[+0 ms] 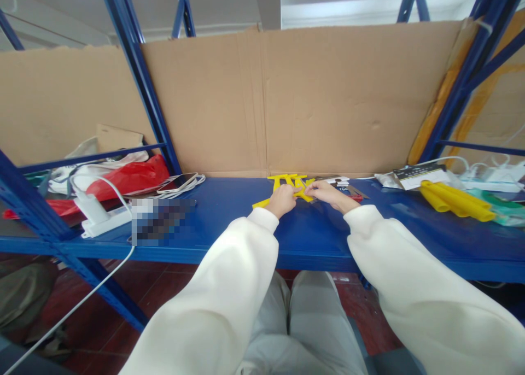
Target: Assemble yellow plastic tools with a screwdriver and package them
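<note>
Lying at the left, a red bag [133, 179] sits behind a white power strip [107, 222]; just right of the bag is a phone [178, 183] with a white cable [197, 184]. Mid-way along the blue tabletop [232, 214], near the cardboard panel [205, 107], flat yellow pieces [289, 178] lie loosely together. The left hand [283, 200] is curled over them, its fingertips close to those of the right hand [326, 193], also bent inward. I cannot tell whether either grasps a piece. Farther right rests a yellow roll [456, 201].
</note>
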{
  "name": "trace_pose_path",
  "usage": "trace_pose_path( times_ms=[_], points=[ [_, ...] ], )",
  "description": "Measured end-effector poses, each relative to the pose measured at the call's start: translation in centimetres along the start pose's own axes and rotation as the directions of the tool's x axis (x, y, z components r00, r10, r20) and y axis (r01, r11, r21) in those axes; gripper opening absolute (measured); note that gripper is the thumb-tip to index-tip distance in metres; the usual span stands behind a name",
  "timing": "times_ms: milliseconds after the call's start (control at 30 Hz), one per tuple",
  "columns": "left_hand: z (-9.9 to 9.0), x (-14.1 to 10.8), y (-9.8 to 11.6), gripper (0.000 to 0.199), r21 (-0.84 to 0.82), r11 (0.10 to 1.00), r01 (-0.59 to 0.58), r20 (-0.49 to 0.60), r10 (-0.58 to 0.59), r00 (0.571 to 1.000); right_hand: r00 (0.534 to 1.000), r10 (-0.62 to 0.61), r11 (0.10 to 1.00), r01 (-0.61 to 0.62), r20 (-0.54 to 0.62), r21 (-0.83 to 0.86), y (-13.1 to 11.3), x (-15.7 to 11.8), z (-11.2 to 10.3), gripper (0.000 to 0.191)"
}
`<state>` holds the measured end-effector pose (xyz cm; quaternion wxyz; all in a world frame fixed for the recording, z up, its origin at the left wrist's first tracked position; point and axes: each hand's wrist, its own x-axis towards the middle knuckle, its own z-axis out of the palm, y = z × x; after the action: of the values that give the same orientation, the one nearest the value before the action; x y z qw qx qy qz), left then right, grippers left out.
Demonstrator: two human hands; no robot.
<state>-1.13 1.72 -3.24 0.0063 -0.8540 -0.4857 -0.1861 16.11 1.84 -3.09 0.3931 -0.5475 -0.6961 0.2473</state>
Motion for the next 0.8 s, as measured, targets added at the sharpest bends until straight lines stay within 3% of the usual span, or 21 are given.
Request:
trace_pose_path(
  times_ms=[800],
  points=[
    [0.24,0.04,-0.02,0.046,-0.08,0.997,-0.012,-0.03,0.01,1.0,0.997,0.049,0.988,-0.041,-0.052,0.147,0.59,0.23,0.37,0.019]
  ],
)
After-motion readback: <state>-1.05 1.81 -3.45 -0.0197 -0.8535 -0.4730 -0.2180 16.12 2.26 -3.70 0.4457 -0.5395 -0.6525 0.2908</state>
